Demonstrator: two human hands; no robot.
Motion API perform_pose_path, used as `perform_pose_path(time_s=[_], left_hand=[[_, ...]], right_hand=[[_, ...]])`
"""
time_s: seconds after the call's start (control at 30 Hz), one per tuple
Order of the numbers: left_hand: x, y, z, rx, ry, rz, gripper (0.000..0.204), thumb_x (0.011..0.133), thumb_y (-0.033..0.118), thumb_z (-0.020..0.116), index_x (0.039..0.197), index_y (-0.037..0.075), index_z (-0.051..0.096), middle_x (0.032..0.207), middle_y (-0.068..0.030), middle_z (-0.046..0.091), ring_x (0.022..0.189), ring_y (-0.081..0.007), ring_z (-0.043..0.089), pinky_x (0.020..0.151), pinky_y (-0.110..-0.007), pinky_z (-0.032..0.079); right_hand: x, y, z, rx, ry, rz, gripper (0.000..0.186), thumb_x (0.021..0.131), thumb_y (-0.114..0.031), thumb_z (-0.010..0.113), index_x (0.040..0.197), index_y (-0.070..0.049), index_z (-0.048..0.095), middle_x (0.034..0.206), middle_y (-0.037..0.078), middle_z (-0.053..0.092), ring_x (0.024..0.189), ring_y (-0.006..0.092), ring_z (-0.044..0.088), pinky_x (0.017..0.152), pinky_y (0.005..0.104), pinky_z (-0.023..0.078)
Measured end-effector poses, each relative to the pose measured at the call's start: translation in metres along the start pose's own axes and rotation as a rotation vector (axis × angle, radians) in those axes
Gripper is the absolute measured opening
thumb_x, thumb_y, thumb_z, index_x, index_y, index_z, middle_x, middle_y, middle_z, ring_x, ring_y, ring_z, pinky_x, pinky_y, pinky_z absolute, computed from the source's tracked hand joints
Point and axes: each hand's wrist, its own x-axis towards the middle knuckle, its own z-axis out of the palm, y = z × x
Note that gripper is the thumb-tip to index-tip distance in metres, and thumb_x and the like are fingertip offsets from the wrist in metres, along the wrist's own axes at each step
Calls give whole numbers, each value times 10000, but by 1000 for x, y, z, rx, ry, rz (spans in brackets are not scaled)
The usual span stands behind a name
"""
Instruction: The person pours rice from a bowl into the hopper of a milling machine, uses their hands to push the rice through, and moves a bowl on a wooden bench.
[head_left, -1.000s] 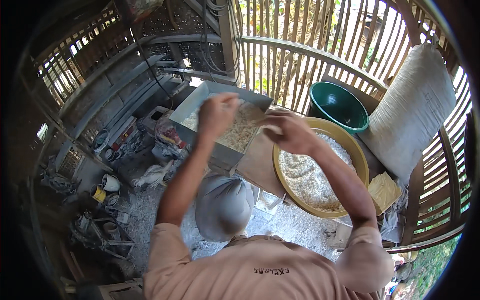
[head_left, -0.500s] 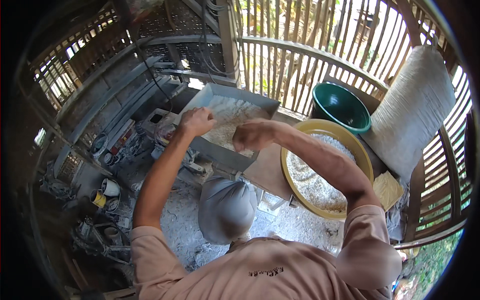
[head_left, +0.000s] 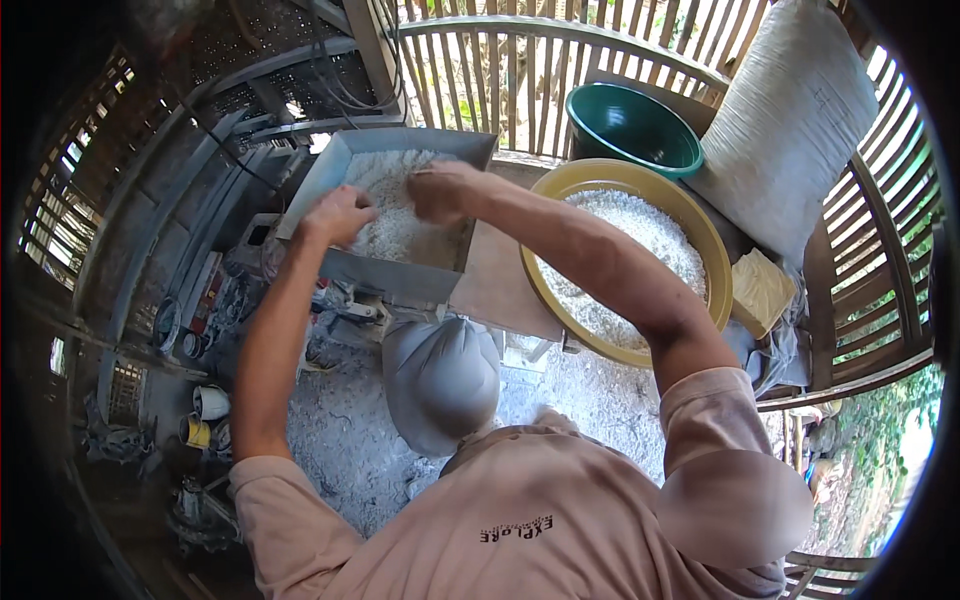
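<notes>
A grey metal tray (head_left: 318, 185) holds loose white, grainy material (head_left: 395, 230). My left hand (head_left: 343, 212) is over its left part, fingers curled; whether anything is inside them is hidden. My right hand (head_left: 436, 192) reaches over the middle of the grains, smeared by motion, so its fingers are unclear. Right of the tray, beneath my right forearm, a large mustard-yellow basin (head_left: 712, 250) holds similar white material (head_left: 640, 230). Below the tray hangs or stands a bulging grey sack (head_left: 440, 390).
A green basin (head_left: 630, 130) and a large pale sack (head_left: 775, 120) stand against the slatted wall behind. A yellowish bundle (head_left: 760, 285) lies right of the basin. Dusty machinery, small buckets (head_left: 210, 402) and clutter occupy the left, above a powder-strewn floor (head_left: 350, 460).
My right hand has moved left from beside the yellow basin into the tray. My left hand has shifted toward the tray's left side. The whole view has shifted, raising the scene in the picture.
</notes>
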Motion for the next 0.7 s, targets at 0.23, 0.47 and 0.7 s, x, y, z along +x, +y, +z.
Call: perform_pose_path(time_s=[0.23, 0.47, 0.7], left_hand=[[11, 20, -11, 287, 443, -56, 329, 814, 198, 492, 1085, 79, 637, 1086, -146, 648, 1048, -316, 602, 909, -410, 466], [43, 31, -18, -62, 20, 173, 331, 800, 133, 500, 1087, 84, 656, 1081, -156, 649, 998, -331, 616, 859, -392, 476], [137, -82, -16, 369, 320, 417, 358, 866, 319, 509, 953, -15, 604, 997, -251, 561, 980, -408, 531, 825, -471, 407]], right_hand=[[6, 31, -7, -4, 279, 191, 241, 755, -146, 515, 894, -80, 700, 971, 175, 671, 915, 302, 656, 756, 406, 532], [28, 9, 9, 117, 314, 74, 224, 742, -135, 523, 900, -88, 675, 925, 135, 675, 859, 312, 657, 707, 415, 535], [91, -11, 40, 79, 424, 87, 131, 757, -257, 610, 781, -208, 729, 839, 58, 691, 823, 251, 674, 675, 389, 542]])
